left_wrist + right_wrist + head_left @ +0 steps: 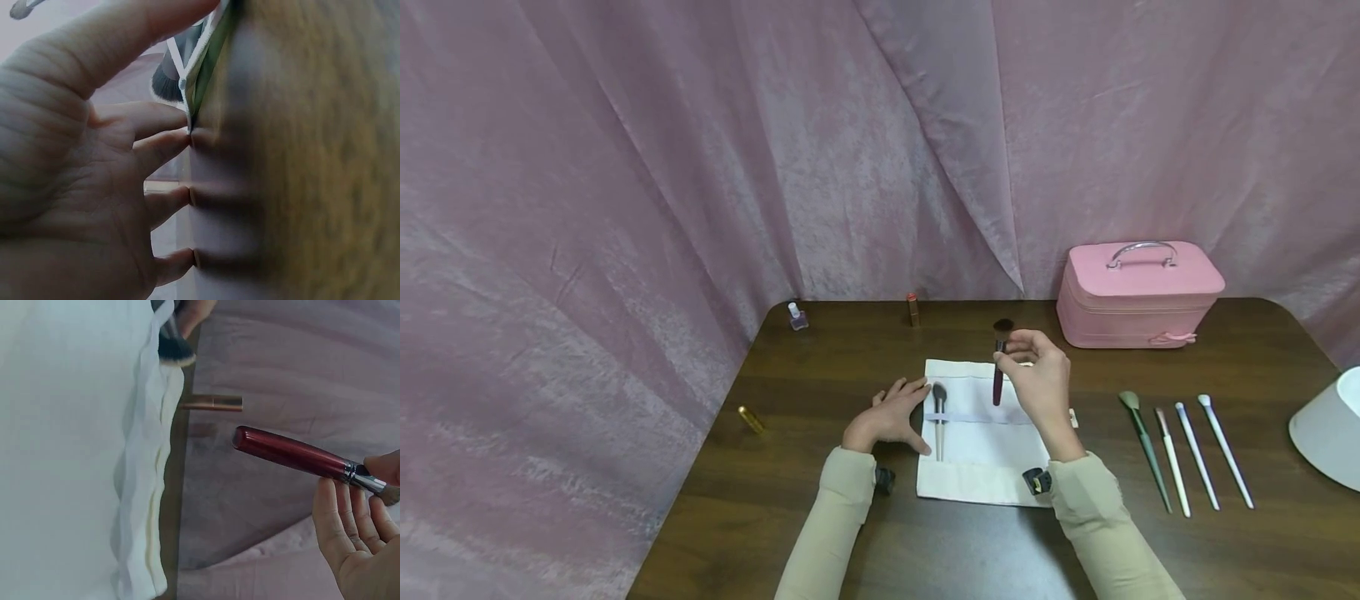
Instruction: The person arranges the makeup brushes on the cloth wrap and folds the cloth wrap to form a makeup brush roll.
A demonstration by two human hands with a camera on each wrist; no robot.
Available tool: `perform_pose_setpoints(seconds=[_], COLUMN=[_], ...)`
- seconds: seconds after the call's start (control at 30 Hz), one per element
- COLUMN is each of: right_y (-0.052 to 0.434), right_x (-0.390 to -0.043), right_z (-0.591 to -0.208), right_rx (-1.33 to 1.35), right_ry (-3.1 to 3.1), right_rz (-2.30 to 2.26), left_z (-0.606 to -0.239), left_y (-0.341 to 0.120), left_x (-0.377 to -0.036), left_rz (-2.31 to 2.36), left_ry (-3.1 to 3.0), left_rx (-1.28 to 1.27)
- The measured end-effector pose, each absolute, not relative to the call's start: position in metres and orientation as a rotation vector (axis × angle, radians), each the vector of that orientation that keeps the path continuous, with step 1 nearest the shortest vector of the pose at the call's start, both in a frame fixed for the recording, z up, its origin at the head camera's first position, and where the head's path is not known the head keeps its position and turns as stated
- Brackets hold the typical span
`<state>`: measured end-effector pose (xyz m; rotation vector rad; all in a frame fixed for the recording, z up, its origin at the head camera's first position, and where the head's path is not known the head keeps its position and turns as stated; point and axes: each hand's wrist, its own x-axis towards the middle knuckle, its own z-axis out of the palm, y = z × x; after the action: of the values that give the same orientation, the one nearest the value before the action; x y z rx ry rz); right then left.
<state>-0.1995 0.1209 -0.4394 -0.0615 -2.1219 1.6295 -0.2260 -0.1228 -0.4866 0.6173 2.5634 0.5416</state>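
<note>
The fingers [328,509] and thumb of our right hand [1039,375] pinch the dark-red brush [290,451] near its silver collar; we hold it bristles up, above the white cloth [985,482]. Our left hand [891,414] is spread wide, gripping nothing, fingertips down on the worktop [820,367] at the cloth's left edge. Just beside it, a dark-bristled brush [940,442] lies on the cloth, under the thin strip [977,418]. To our right, apart from the cloth, lie a green brush [1146,451], a white-handled brush [1173,462] and two slim pale brushes [1227,451]. Farther back we see a pink case [1135,321] and an upright lipstick [913,312]; to our left, a small bottle [798,320] and a gold tube [751,419].
</note>
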Motion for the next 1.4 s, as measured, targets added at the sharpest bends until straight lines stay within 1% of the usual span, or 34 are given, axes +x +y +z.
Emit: perform_pose_setpoints(seconds=[0.57,1.03,1.4], right_y=[0.099,0.099,0.099], right_x=[-0.21,-0.219,-0.222], right_z=[-0.47,-0.479,-0.486], right_rx=[-0.142,-0.282,-0.338], right_ry=[-2.091,-2.064,-2.067], right_rz=[1.847,2.123,2.218], left_z=[-0.486,-0.486,-0.487], left_y=[-0.121,-0.122,-0.124], left_x=[-0.226,-0.225,-0.225], left_rz=[0.504,0.507,0.547], left_ry=[2.58,2.581,2.567], left_rx=[0.607,0.61,0.611])
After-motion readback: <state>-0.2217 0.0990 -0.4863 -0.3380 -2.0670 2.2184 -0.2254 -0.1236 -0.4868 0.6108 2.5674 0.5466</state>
